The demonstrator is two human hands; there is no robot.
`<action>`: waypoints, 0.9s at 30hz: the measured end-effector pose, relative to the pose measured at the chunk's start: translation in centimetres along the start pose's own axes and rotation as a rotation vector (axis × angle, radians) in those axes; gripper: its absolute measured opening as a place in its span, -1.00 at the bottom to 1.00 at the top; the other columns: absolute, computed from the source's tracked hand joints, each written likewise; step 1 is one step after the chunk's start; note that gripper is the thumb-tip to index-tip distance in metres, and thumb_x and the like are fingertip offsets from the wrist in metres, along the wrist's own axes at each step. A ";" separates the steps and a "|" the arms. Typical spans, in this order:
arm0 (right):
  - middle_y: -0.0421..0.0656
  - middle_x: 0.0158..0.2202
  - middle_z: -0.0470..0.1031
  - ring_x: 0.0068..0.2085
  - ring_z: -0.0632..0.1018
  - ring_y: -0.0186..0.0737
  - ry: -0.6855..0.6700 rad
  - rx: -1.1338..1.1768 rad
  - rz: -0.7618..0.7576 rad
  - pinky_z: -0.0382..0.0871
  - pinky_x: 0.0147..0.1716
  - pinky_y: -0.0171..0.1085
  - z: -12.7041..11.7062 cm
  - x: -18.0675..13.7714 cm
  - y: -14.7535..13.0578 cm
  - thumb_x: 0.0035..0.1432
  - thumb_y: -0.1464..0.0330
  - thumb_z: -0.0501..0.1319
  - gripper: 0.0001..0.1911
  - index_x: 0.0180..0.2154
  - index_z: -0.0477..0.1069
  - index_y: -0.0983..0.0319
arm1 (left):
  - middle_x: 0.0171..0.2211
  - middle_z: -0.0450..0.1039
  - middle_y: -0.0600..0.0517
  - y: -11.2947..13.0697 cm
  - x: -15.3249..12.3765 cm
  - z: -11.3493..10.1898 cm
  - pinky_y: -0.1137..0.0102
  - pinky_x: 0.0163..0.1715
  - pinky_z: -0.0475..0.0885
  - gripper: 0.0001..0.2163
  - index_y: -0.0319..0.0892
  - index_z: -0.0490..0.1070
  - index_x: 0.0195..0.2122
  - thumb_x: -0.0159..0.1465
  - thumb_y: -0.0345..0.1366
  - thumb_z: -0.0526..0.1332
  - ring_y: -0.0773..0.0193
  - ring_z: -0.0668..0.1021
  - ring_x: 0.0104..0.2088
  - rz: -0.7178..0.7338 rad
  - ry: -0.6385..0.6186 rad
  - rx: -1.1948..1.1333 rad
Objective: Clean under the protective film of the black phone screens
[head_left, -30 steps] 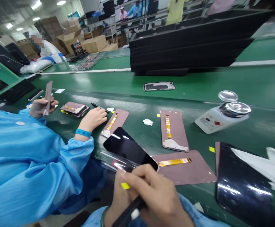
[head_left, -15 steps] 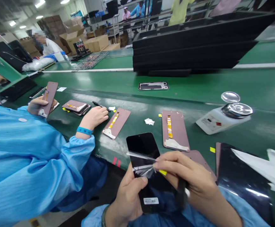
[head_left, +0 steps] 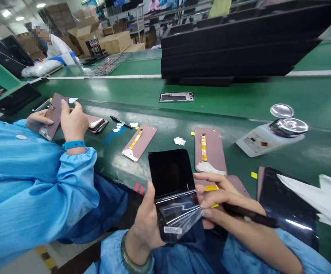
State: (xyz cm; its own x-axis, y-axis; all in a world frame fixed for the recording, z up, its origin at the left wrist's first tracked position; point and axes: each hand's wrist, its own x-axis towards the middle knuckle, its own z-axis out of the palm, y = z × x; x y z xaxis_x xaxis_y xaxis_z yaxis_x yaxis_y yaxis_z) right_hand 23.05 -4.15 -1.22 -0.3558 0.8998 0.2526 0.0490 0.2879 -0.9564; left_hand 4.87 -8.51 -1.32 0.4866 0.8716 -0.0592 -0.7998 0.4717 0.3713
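My left hand is closed around the left edge of a black phone screen, tilted glass side up. Clear protective film lies wrinkled and folded over the lower half of the screen, above a white barcode label. At the screen's right side my right hand pinches the film's edge, beside a yellow tab. A black pen-like stick also rests across that hand. Just beyond lies a screen panel, brown back up, with a yellow flex cable. Another such panel is further left.
A white solvent bottle with a metal pump top stands at right. Black film and white paper lie near it. To my left, a co-worker in blue handles another panel. Black trays are stacked behind a phone frame.
The film has come down from the screen's upper half, with my right hand moving right and down. The co-worker's hand left the pen on the bench and went to the panel they hold.
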 end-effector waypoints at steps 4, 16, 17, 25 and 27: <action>-0.19 -0.03 0.51 -0.42 0.57 -0.32 0.025 0.485 0.305 0.55 -0.38 -0.26 -0.4 -0.1 0.7 0.04 0.25 0.38 -0.88 -0.49 0.53 0.09 | -0.02 0.52 -0.25 -0.1 0.3 -0.2 0.15 0.00 0.31 -0.22 -0.32 0.40 0.12 0.34 0.11 -0.41 -0.01 0.60 -0.13 -0.174 0.028 -0.008; -0.45 -0.75 0.02 -0.69 -0.24 -0.53 0.203 0.938 0.599 0.29 -0.65 -0.47 0.8 -0.1 1.2 -0.06 0.14 0.42 -0.75 -0.52 0.45 0.11 | -0.27 0.61 -0.19 0.3 1.6 0.5 0.14 -0.06 0.38 -0.33 -0.38 0.48 -0.03 0.39 0.03 -0.27 0.04 0.61 -0.22 -0.191 0.260 -0.128; -0.45 -0.75 0.03 -0.69 -0.23 -0.53 0.210 0.930 0.604 0.30 -0.66 -0.46 0.8 -0.1 1.2 -0.06 0.14 0.43 -0.74 -0.52 0.44 0.11 | -0.29 0.61 -0.20 0.3 1.6 0.4 0.14 -0.02 0.36 -0.33 -0.39 0.49 -0.03 0.39 0.03 -0.27 0.04 0.61 -0.21 -0.194 0.261 -0.124; -0.22 -0.36 0.55 -0.66 0.29 -0.48 0.306 0.558 0.531 0.38 -0.60 -0.35 1.2 -0.3 1.4 -0.02 0.13 0.39 -0.81 -0.41 0.52 0.08 | -0.13 0.57 -0.21 0.4 1.7 0.4 0.04 0.06 0.29 -0.29 -0.27 0.39 0.09 0.35 0.11 -0.33 -0.05 0.52 0.01 -0.102 0.173 -0.099; -0.17 -0.36 0.55 -0.30 0.57 -0.23 0.313 0.343 0.383 0.49 -0.36 -0.28 1.3 -0.2 1.2 0.02 0.18 0.37 -0.86 -0.45 0.53 0.08 | -0.08 0.54 -0.22 0.3 1.6 0.1 0.02 0.05 0.31 -0.38 -0.26 0.40 0.08 0.31 0.13 -0.13 -0.11 0.50 0.04 -0.079 0.128 -0.091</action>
State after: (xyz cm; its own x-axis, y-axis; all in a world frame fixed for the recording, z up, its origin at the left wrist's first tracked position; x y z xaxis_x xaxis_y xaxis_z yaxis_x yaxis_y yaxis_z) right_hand 21.98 -4.42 -2.62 -0.0784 0.9873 -0.1384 -0.2028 -0.1517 -0.9674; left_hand 5.40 -6.99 -1.18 0.5054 0.8382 -0.2049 -0.7918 0.5449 0.2758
